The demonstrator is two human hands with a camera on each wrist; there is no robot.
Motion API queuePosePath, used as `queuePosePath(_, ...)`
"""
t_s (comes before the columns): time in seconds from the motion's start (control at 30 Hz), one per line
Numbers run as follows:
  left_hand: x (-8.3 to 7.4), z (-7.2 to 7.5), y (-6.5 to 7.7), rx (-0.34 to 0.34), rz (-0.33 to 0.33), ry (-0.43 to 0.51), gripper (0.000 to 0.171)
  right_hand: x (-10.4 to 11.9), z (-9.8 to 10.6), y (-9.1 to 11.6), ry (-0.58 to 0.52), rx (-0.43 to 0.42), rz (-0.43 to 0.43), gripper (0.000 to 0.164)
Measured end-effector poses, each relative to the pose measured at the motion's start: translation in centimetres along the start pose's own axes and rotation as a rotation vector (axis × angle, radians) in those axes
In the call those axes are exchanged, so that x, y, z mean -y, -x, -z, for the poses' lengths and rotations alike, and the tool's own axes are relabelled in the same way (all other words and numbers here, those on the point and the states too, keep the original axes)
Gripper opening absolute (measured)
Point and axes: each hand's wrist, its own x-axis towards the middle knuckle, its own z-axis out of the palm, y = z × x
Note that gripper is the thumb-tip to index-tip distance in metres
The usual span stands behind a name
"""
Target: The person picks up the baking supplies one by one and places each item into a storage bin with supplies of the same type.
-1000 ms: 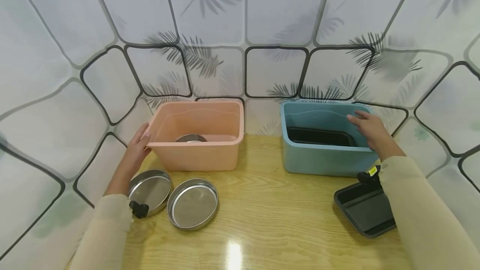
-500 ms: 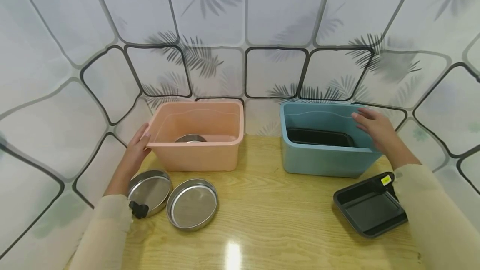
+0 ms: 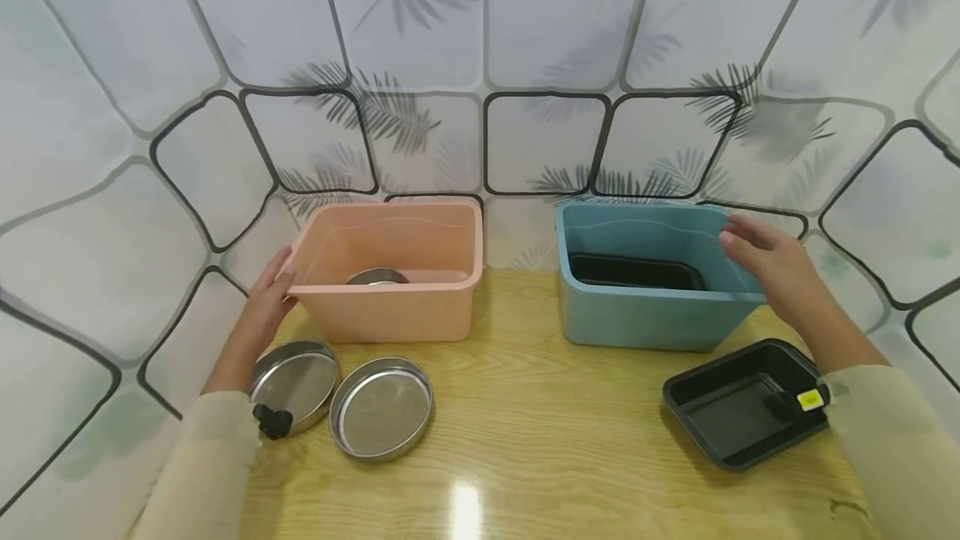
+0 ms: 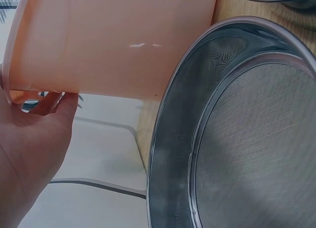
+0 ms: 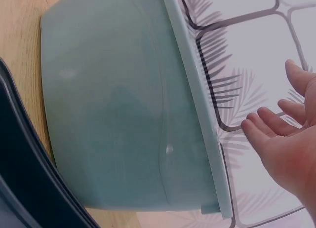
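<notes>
My left hand (image 3: 267, 297) grips the left rim of a pink plastic bin (image 3: 390, 313); in the left wrist view its fingertips (image 4: 69, 103) curl under the lip. A round metal sieve (image 3: 378, 277) lies inside that bin, partly hidden by the front wall. My right hand (image 3: 772, 261) is raised by the right end of a blue plastic bin (image 3: 645, 322), fingers loosely extended and holding nothing; the right wrist view shows it apart from the rim. Inside the blue bin is a black baking pan (image 3: 637, 272), its lower part hidden.
Two more round sieves, a left one (image 3: 296, 386) beneath my left wrist and another (image 3: 381, 409) beside it, lie in front of the pink bin. A black rectangular baking pan (image 3: 738, 407) is near my right forearm. A patterned curtain (image 3: 547, 140) stands behind the wooden table (image 3: 525, 440).
My right hand has drawn back from over the blue bin toward the right, uncovering more of the baking pan on the table. My left hand stays at the pink bin's rim.
</notes>
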Motion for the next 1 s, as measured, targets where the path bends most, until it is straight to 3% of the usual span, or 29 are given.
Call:
queuePosePath(0.17,-0.1,-0.2,0.1,0.012,0.0,0.005,0.069,-0.5,1.0,1.9,0.055,-0.029,0.021,0.067)
queuePosePath(0.4,0.0,-0.3,0.1,0.017,-0.004,-0.009,0.068,-3.0,2.4,4.1,-0.383,-0.078,0.175,0.057)
queuePosePath(0.53,0.0,-0.2,-0.1,0.013,-0.006,-0.008,0.068,-4.6,3.3,5.0,-0.484,-0.089,0.226,0.053)
queuePosePath(0.83,0.0,0.0,-0.1,0.003,-0.006,-0.002,0.069,-8.5,4.8,6.6,-0.481,-0.174,0.28,0.055)
queuePosePath(0.9,0.0,0.0,0.0,0.005,-0.011,-0.001,0.069,-9.6,5.1,7.0,-0.429,-0.192,0.265,0.055)
queuePosePath(1.0,0.0,-0.1,0.0,0.004,-0.004,-0.008,0.069,-11.4,5.5,7.6,-0.215,-0.23,0.198,0.057)
